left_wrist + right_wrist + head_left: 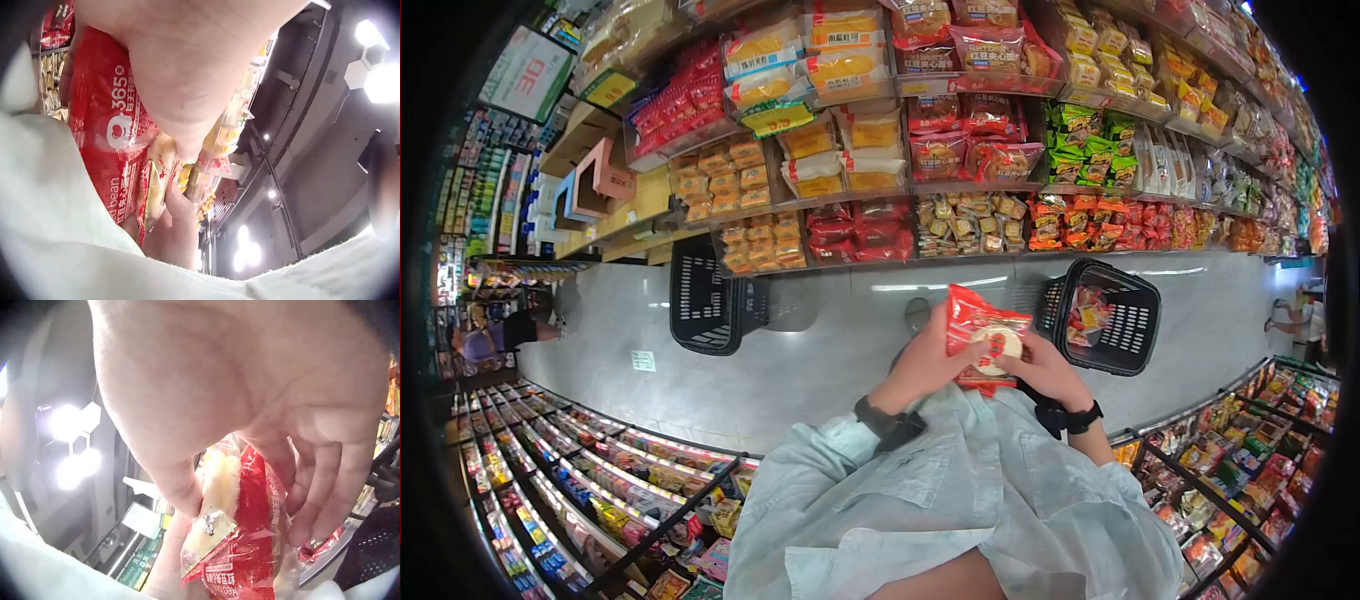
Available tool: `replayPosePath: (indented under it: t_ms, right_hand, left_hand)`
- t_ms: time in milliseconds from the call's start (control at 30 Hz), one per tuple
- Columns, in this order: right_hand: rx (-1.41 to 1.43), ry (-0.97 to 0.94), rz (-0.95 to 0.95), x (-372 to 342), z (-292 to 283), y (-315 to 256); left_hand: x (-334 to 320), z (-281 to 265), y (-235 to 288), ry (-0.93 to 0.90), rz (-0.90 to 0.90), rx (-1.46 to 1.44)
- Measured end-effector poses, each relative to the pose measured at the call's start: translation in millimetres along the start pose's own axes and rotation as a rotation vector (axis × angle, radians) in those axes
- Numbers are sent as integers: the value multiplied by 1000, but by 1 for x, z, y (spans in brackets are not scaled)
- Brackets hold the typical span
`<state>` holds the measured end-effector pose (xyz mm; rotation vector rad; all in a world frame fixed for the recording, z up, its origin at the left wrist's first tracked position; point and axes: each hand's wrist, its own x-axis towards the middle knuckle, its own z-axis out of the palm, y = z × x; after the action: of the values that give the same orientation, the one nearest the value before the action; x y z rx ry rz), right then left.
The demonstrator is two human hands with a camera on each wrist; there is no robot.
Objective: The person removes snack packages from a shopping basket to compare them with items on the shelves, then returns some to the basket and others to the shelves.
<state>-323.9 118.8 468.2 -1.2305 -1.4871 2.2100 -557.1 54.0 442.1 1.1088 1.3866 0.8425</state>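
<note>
A red packet with a clear window showing pale bread [1000, 345] is held in front of the body in the head view. The left hand [935, 352] grips its left side, thumb across the front. From the right, the right hand [1048, 368] pinches the packet's other side. In the left wrist view the red wrapper [103, 125] shows white lettering, beneath the left hand [181, 69]. The right wrist view has the right hand's [250, 381] fingers curled round the packet [253, 519], with the thumb on the window side.
Shelves of packaged bread [840, 65] and snacks run along the far side. A black basket [1140, 310] with small packets stands on the floor [830, 385] at right, another black basket [700, 335] at left. Low racks [600, 470] line the near side; people stand at both far edges.
</note>
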Motion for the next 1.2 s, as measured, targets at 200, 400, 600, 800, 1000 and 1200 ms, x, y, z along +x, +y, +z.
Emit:
replayPosePath:
  t_ms: [200, 400, 600, 800, 1000, 1200]
  right_hand:
    - [-259, -57, -45, 31, 32, -19]
    - [-450, -88, -77, 44, 40, -38]
    - [-395, -115, -100, 54, 28, -43]
    - [-5, -147, -102, 69, -6, -41]
    - [21, -164, -119, 91, -66, -63]
    - [-55, -304, -171, 127, -120, -74]
  left_hand:
    - [-26, -34, -23, 167, 25, -135]
    - [-31, -49, -23, 246, 26, -137]
    - [-21, -53, -11, 271, 33, -138]
    - [8, -49, -18, 400, 57, -188]
    - [55, -23, 10, 593, 67, -177]
    - [87, 12, 36, 700, 24, -205]
